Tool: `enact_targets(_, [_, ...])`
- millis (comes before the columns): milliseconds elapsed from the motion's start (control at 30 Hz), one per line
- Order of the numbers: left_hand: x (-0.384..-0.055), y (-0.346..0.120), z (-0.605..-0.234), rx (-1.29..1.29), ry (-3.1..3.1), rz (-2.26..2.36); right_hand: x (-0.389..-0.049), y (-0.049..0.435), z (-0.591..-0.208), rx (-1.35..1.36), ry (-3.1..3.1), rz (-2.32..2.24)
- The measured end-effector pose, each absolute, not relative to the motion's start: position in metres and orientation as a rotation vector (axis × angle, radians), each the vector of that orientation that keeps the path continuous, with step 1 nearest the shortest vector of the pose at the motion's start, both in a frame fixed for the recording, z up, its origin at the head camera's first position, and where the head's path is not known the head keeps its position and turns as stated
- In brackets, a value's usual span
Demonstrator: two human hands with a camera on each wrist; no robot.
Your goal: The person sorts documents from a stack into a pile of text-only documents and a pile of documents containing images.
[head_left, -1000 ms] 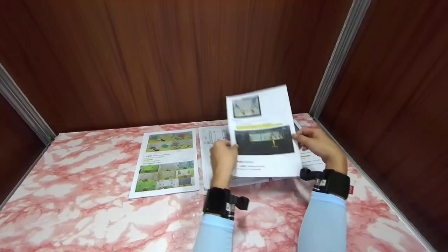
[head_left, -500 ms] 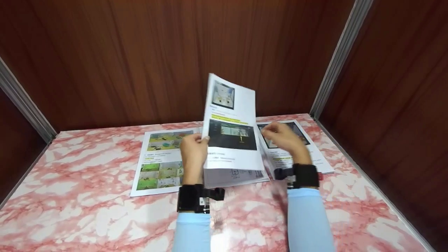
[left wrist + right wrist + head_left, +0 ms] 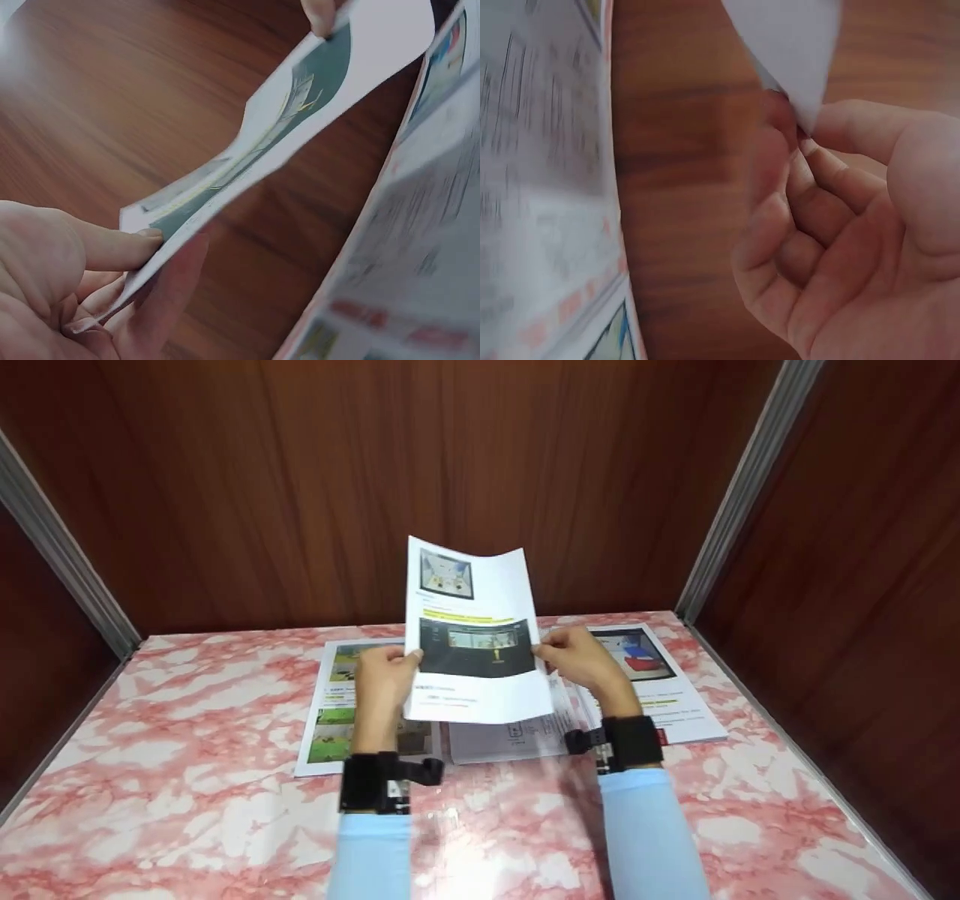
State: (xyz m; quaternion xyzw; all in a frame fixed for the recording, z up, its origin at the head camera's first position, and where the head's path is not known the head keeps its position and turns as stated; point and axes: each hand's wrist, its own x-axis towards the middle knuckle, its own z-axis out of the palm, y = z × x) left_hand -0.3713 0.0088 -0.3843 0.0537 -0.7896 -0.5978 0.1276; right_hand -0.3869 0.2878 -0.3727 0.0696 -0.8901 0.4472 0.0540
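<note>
White printed paper [image 3: 478,611] w/ 2 pics & yellow highlighting is held up off the pink-&-white tabletop [image 3: 187,825], top edge dipping mid-way, in front of the brown wood-grain wall [image 3: 337,472]. L hand [image 3: 382,679]: fingers pinching its L edge, thumb on printed side. R hand [image 3: 589,664]: fingers pinching its R edge, approx. same ht. On tabletop below: mid. pages [image 3: 517,742], partly hidden by the held paper; L pages [image 3: 326,742] w/ green photos, partly behind L hand; R pages [image 3: 690,712] w/ red/blue photo, near R hand. Lt-blue sleeves [image 3: 652,840], blk wrist cams [image 3: 367,784].
</note>
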Motion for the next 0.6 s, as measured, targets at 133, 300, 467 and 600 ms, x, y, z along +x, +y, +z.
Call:
enact_targets(133, [-0.371,-0.02,-0.378,0.134,-2.339,-1.614,-0.39,0.254,-0.37,0.249,-2.691,1.328])
enact_targets(300, [-0.371,-0.056,-0.376,0.161,-2.378,-1.414,-0.395,0.21,-0.378,0.278,-2.646,1.363])
enact_targets(467, [-0.376,-0.069,-0.378,0.232,-2.397,-1.345,-0.398,0.189,-0.391,0.271,-2.658,1.431])
enact_targets(600, [-0.381,-0.069,-0.385,0.268,-2.406,-1.363,-0.398,0.189,-0.397,0.2,-2.67,1.479])
